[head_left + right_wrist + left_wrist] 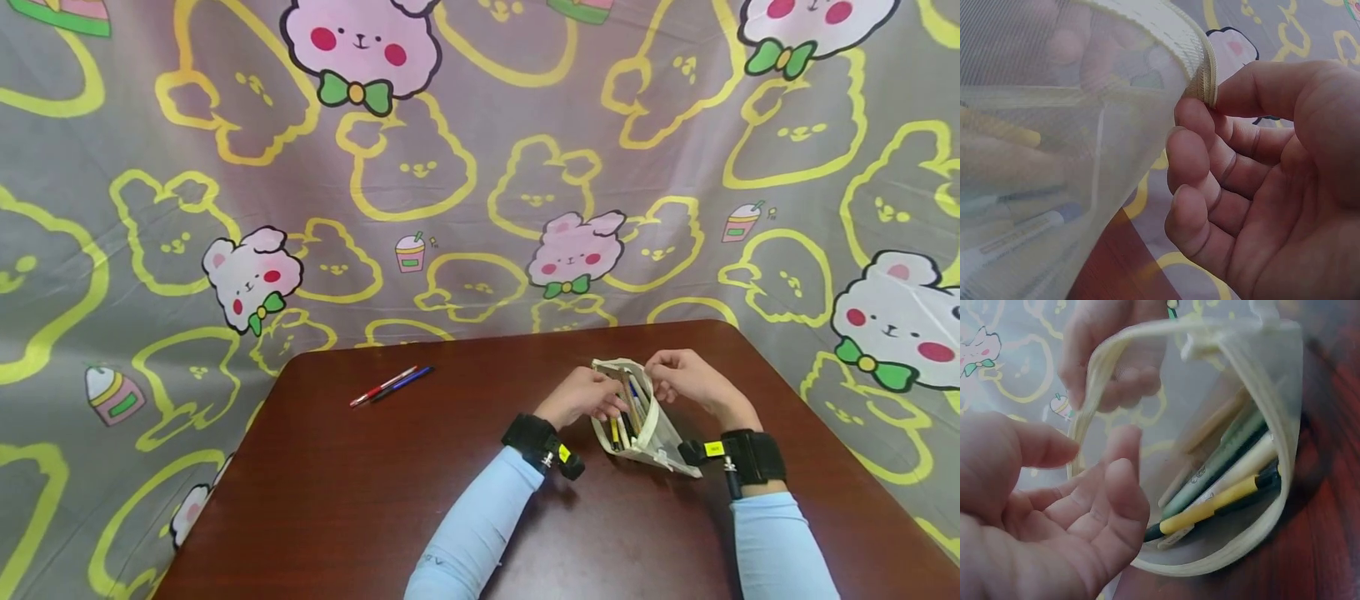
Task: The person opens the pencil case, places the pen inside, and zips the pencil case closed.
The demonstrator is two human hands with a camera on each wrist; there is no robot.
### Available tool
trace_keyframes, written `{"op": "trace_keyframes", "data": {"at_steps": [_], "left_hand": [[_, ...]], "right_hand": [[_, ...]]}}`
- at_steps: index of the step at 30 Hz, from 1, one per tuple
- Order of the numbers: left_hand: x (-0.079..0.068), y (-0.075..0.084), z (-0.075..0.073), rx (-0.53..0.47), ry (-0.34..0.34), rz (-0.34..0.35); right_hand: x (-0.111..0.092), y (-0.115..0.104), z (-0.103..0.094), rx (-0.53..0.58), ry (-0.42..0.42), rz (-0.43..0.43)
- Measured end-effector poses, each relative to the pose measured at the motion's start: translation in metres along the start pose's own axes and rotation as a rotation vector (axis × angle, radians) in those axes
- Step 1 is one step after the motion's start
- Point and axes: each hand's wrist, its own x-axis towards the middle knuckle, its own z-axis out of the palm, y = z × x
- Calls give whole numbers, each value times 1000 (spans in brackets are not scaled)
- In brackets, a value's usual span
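A translucent mesh pencil case (663, 437) with a cream zipper edge stands unzipped on the table, several pens and pencils inside. My right hand (693, 383) pinches its zipper edge between thumb and index finger, as the right wrist view shows. At the mouth of the case is my left hand (585, 396), its fingers loosely bent over the opening and nothing between them. In the left wrist view the left thumb lies by the zipper edge (1082, 434). Below those fingers lie a yellow-barrelled pen (1210, 505) and a green pen (1216, 464).
Toward the back left of the dark red-brown table (337, 492) lie a red pen (382, 387) and a blue pen (403, 384), side by side. A patterned curtain (465, 242) hangs behind and around the table.
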Motion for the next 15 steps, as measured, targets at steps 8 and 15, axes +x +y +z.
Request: {"op": "trace_keyframes", "data": {"at_steps": [8,15], "left_hand": [[-6,-2,-3,-17,-1,-9],[-9,-6,-12,21,5,17]], "right_hand": [[1,-1,0,-11,0,20],[1,-2,1,6,-4,35]]}}
